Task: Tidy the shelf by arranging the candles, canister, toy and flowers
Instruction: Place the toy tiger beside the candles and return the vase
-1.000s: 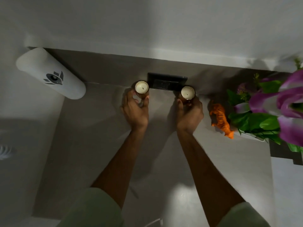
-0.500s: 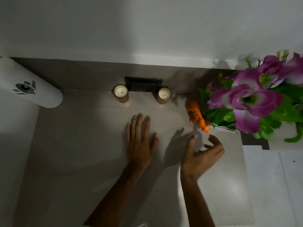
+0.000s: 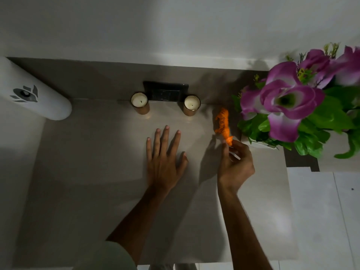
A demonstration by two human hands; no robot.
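— Pinching the toy tiger [image 3: 222, 123] by its near end, the right hand [image 3: 234, 166] has thumb and fingertips closed on it, at three o'clock from the right candle [image 3: 192, 107], beside the flowers [image 3: 288, 106].

— How will it handle?

— Likely light, stiff plastic; the thin end is a weak hold, so I'd grip the body. The left hand [image 3: 164, 156] lies flat, fingers spread, empty.

— Any writing?

— None readable; only an eye-like emblem on the white canister [image 3: 33, 94] at nine o'clock.
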